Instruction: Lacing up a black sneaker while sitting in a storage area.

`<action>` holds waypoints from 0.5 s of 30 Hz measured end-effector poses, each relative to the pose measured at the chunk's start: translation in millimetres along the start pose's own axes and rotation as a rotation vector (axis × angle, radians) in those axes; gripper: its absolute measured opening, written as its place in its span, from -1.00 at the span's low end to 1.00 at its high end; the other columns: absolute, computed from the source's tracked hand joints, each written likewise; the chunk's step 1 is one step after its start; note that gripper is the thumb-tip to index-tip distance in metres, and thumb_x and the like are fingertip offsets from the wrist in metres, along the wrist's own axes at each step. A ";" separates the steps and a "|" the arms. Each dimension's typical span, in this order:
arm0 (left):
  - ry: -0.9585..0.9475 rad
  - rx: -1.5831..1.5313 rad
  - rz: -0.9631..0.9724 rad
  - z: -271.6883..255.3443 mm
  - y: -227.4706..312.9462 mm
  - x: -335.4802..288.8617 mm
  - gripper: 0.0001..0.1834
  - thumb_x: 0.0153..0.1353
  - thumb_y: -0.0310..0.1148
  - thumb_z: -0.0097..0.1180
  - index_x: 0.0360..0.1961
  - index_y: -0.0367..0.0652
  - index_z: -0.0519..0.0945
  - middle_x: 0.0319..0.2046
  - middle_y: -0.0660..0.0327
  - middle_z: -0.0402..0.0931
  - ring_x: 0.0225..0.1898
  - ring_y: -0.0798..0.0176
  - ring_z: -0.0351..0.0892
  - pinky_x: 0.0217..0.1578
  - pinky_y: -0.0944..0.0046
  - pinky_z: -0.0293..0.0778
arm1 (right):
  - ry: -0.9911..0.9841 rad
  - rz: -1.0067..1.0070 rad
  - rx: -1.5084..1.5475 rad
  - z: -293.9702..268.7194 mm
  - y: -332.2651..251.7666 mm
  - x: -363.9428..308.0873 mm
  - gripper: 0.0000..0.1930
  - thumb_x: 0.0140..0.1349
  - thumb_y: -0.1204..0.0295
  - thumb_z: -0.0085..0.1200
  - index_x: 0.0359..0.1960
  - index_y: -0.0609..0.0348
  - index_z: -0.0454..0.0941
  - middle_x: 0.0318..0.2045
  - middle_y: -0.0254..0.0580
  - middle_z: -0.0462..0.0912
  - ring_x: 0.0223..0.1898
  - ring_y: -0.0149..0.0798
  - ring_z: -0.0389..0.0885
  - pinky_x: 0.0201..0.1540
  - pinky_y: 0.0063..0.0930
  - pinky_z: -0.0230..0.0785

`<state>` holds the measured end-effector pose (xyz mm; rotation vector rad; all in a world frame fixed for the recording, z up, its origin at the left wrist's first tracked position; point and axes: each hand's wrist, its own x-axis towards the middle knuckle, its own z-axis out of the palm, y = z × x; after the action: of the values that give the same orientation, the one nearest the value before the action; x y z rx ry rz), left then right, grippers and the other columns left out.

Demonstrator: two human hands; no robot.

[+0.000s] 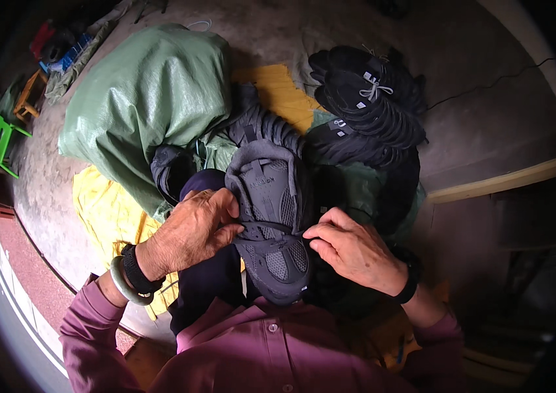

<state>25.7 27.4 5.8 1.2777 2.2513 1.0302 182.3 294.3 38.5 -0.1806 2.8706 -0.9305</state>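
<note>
Off to the left a bulging green woven-plastic sack (147,98) slumps on the floor over a yellow sheet (104,209). The left hand (192,232) pinches a thin dark cord against the dark grey mesh shoe upper (271,223) lying in the lap. The right hand (353,249), fingers curled together, presses its other edge. This looks like the tying step; next the cord wants drawing tight. Behind, a tied bundle of black uppers (369,98) lies stacked.
</note>
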 end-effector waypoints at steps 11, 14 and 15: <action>-0.145 -0.374 -0.291 -7.9 -2.9 0.5 -0.88 0.30 -0.47 0.30 -0.22 -0.26 0.62 -0.40 0.26 0.60 -0.31 0.41 0.60 -0.25 0.32 0.53 | 0.036 0.025 0.050 2.7 1.3 -0.8 -0.74 0.18 0.45 0.40 -0.09 0.08 0.70 -0.20 -0.24 0.55 -0.27 -0.19 0.65 -0.22 -0.32 0.54; -0.181 -0.408 -0.338 -8.7 0.2 2.4 -0.89 0.31 -0.46 0.30 -0.21 -0.26 0.63 -0.39 0.27 0.62 -0.31 0.42 0.59 -0.25 0.34 0.52 | 0.056 0.026 0.010 6.1 1.3 -1.6 -0.77 0.18 0.45 0.40 -0.14 0.09 0.69 -0.20 -0.25 0.54 -0.29 -0.20 0.65 -0.25 -0.32 0.54; -0.184 -0.408 -0.336 -8.3 -0.7 3.1 -0.89 0.31 -0.46 0.30 -0.21 -0.26 0.63 -0.39 0.27 0.62 -0.31 0.42 0.59 -0.25 0.34 0.52 | 0.060 0.014 -0.019 7.3 2.4 -1.9 -0.81 0.18 0.46 0.39 -0.18 0.10 0.68 -0.19 -0.26 0.54 -0.29 -0.20 0.65 -0.26 -0.32 0.53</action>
<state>18.6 26.4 11.0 0.7601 1.9029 1.1162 185.1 292.4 31.4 -0.1359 2.9322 -0.9215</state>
